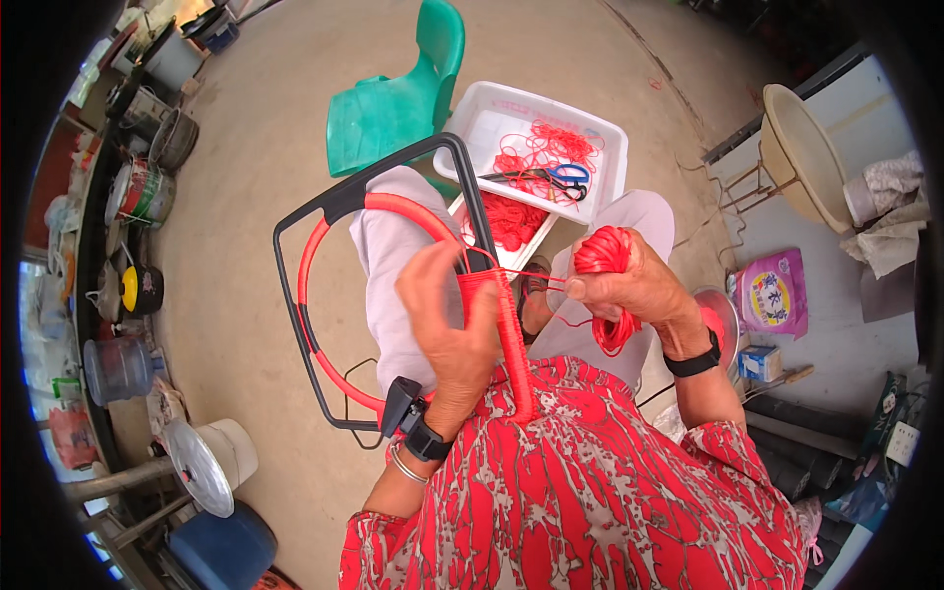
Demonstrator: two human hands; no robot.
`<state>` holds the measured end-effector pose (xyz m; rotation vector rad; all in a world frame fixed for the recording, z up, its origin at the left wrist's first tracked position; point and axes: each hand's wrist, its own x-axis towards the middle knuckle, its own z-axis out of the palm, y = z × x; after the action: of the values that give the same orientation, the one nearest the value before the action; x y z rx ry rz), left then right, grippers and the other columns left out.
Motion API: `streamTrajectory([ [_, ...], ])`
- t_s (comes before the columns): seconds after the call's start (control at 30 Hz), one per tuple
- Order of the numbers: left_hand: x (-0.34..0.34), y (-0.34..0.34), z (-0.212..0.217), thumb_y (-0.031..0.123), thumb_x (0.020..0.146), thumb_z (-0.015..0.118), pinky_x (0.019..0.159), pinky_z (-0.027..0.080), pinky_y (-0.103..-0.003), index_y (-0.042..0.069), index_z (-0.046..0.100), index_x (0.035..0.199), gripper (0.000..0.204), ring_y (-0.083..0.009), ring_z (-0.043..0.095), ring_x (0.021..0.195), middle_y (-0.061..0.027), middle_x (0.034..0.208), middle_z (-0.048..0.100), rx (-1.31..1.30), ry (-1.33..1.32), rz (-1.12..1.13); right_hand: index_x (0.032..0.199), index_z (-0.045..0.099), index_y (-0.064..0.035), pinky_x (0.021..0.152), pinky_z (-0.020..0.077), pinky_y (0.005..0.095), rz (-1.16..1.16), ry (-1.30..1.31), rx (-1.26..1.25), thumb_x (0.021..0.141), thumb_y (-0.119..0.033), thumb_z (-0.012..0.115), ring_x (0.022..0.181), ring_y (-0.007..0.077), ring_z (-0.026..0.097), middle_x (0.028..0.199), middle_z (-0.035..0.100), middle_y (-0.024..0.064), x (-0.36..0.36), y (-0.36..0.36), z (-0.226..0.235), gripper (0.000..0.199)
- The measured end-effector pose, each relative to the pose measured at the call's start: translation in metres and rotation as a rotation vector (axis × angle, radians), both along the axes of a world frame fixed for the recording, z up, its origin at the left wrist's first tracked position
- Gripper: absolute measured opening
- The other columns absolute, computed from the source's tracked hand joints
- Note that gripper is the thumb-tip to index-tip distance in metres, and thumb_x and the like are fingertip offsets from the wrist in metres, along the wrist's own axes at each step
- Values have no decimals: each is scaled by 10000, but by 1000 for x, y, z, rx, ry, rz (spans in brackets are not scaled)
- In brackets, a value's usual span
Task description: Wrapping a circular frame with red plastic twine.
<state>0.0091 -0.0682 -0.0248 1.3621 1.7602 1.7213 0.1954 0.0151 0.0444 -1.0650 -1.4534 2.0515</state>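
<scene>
My left hand (447, 324) grips a round red ring (324, 221), part of it wound tightly with red cord (513, 339), where it lies inside a black square frame (295, 221) resting on my lap. My right hand (629, 285) holds a bundle of red cord (602, 251) and pinches the strand that runs taut to the ring. Both wrists carry black bands.
A white tray (492, 108) with loose red cord and blue-handled scissors (556, 177) stands in front of my knees. A green plastic chair (393, 98) is behind it. Pots, buckets and a water jug line the left; a beige basin (801, 147) and purple bag (772, 290) sit right.
</scene>
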Motion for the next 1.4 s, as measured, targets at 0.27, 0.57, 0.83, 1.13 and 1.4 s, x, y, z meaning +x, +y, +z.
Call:
streamTrajectory([
  [0.27, 7, 9, 0, 51, 760, 713, 882, 391, -394, 52, 687, 863, 106, -290, 512, 1007, -118, 1064, 578, 50, 141, -103, 711, 592, -60, 429, 349, 231, -7, -166, 162, 806, -180, 753, 451, 46, 438, 531, 495, -43, -14, 10, 9, 222],
  [0.57, -8, 8, -27, 122, 923, 625, 765, 415, -242, 6, 621, 855, 135, -118, 524, 825, -29, 931, 581, -23, -685, 34, 1014, 555, -42, 693, 490, 304, 578, -227, 236, 815, -140, 593, 781, 133, 589, 868, 612, 65, 9, -7, -15, 225],
  [0.83, -7, 5, -16, 168, 962, 556, 793, 436, -261, 3, 602, 930, 175, -103, 539, 829, -47, 925, 615, 19, -968, 3, 978, 548, -27, 633, 482, 392, 553, -189, 554, 838, -148, 595, 662, 183, 590, 776, 606, 97, -56, 4, -95, 191],
  [1.13, -5, -2, -17, 129, 950, 542, 855, 462, -272, -63, 536, 1214, 326, -128, 584, 900, -71, 1010, 632, -51, -829, 121, 1019, 440, -58, 532, 435, 315, 311, 160, 633, 845, -153, 632, 606, 141, 452, 715, 464, 36, -86, 20, -126, 276],
  [1.4, -6, -5, -15, 99, 942, 571, 749, 458, -237, 13, 596, 844, 134, -92, 558, 772, -34, 841, 636, -113, -974, 12, 988, 478, -36, 494, 416, 336, 393, 171, 596, 846, -228, 643, 593, 107, 436, 714, 502, 24, -80, 23, -120, 290],
])
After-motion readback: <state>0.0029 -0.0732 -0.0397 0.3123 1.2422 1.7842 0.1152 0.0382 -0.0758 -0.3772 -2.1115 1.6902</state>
